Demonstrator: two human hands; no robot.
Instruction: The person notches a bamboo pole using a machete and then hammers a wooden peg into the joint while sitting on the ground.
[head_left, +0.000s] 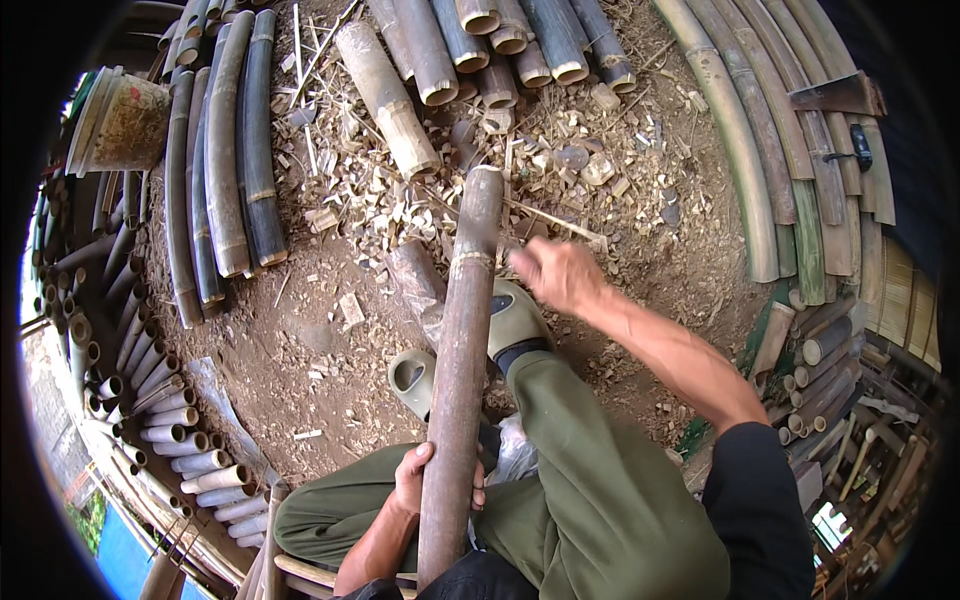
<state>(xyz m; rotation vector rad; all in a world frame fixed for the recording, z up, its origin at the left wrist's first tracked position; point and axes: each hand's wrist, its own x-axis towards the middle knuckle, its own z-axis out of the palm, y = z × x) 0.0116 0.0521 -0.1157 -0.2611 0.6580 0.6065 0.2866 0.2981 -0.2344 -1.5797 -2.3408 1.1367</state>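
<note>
At the far left, a pale, dirt-stained plastic container point(125, 125) sits above stacked bamboo. Nearer on the left are piled grey and tan bamboo tubes point(215, 478), their round open ends showing. Just right of the container, long dark grey bamboo poles point(228, 150) lie side by side on brown earth.

In the near centre, a seated person's left hand point(420, 480) is wrapped around a long, brown, round bamboo pole point(465, 330), thumb on its left side and fingertips showing on its right. The grip is closed on the near part of the pole; most of its length reaches away beyond the hand, between olive-green trouser legs point(610, 480), to a cut far end above pale wood chips point(400, 210). Farther off lie a thick tan bamboo section point(388, 100) and a bundle of grey bamboo tubes point(510, 40).

Right of the pole's far half, the right hand point(562, 278) is near it, apart from its surface. Its fingers look curled, but blur and angle hide how tightly, and I cannot tell whether they hold anything.

At the far right, long green and tan bamboo poles point(735, 130) lie together, with a broad, dark metal blade point(835, 95) on top.
</note>
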